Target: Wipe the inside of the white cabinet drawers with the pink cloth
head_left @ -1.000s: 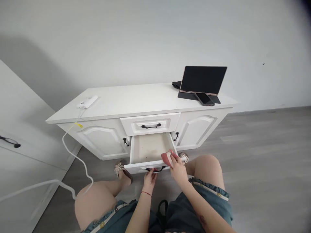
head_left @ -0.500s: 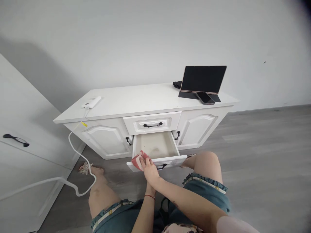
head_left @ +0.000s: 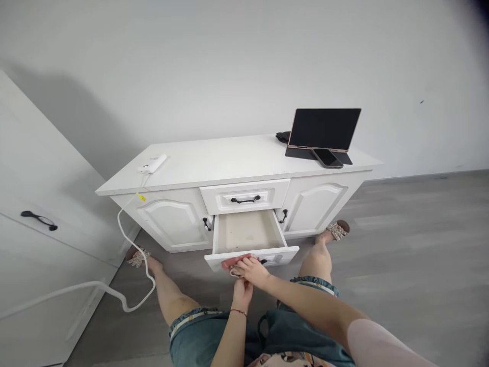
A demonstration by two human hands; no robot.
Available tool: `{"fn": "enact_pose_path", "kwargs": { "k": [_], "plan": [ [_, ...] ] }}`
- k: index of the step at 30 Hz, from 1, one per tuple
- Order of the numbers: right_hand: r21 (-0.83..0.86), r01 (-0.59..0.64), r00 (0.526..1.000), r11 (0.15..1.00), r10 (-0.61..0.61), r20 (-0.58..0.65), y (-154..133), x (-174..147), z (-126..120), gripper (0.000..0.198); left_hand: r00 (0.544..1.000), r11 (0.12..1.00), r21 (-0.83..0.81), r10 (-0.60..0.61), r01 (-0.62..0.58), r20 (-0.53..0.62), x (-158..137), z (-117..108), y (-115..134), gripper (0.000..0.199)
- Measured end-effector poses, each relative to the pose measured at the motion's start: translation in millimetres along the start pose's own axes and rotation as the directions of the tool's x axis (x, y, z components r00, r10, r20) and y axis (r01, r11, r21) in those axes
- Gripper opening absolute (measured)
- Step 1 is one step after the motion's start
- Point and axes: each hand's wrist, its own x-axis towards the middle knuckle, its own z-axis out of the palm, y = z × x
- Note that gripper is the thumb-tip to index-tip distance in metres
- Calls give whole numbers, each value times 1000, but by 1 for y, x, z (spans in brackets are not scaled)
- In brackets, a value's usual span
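Observation:
A red and white cloth (head_left: 232, 262) lies against the top edge and front of the pulled-out lower drawer (head_left: 284, 255). My right hand (head_left: 255, 272) is closed on the cloth, just left of the drawer's black handle. Close below it is my left hand (head_left: 242, 292), with a red string bracelet at the wrist. Its fingers are mostly hidden behind my right hand and the cloth, so their grip does not show. Inside the drawer, a few small marks show on the pale bottom.
The white cabinet (head_left: 214, 158) carries a tablet (head_left: 324, 128) on a stand, a phone (head_left: 327, 158), a dark item (head_left: 282, 137) and a white power strip (head_left: 153, 164). Its cable (head_left: 128, 234) hangs down at the left. A white wardrobe (head_left: 34, 178) stands at the left edge.
My right hand and the cloth have shifted right and slightly down, from the drawer's left front corner along its front. My right leg has swung outward, showing the foot.

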Motion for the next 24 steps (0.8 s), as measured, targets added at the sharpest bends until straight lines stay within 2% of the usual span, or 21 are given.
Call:
{"fn": "enact_pose_path", "kwargs": {
  "k": [3, 5, 7, 9, 12, 14, 16, 18, 20, 22, 24],
  "plan": [
    [-39, -135, 990, 990, 134, -37, 26, -48, -6, 28, 999, 999, -27, -46, 47, 25, 3, -1, 1, 39],
    [-40, -263, 964, 964, 260, -57, 41, -79, -10, 27, 997, 997, -34, -72, 73, 38, 4, 0, 2, 38],
    [-28, -414, 908, 910, 411, -77, 51, -103, -11, 28, 996, 996, -42, -80, 81, 26, 7, 1, 1, 31],
    [1, -563, 822, 826, 560, -101, 55, -119, -7, 32, 997, 996, -45, -73, 73, -6, 9, 4, -1, 25],
    [136, -725, 661, 675, 738, -138, 53, -124, 9, 36, 998, 998, -35, -45, 44, -52, 13, 9, -7, 23],
    [313, -762, 543, 566, 823, -165, 47, -120, 25, 38, 997, 999, -15, -29, 28, -72, 15, 11, -8, 23],
    [537, -731, 393, 421, 903, -174, 40, -111, 42, 39, 996, 1000, 13, -18, 19, -87, 15, 12, -7, 24],
    [735, -644, 194, 213, 974, -113, 33, -100, 56, 35, 995, 999, 46, -11, 16, -103, 15, 13, -5, 26],
    [831, -556, 15, 21, 1000, -15, 28, -89, 67, 29, 993, 997, 81, -5, 14, -120, 15, 14, -4, 28],
    [854, -508, -113, -112, 992, 62, 27, -80, 74, 30, 991, 994, 110, -1, 16, -137, 16, 15, -3, 29],
    [863, -461, -194, -206, 973, 129, 29, -74, 78, 35, 989, 992, 127, 1, 18, -148, 16, 15, -3, 30]
  ]
}}
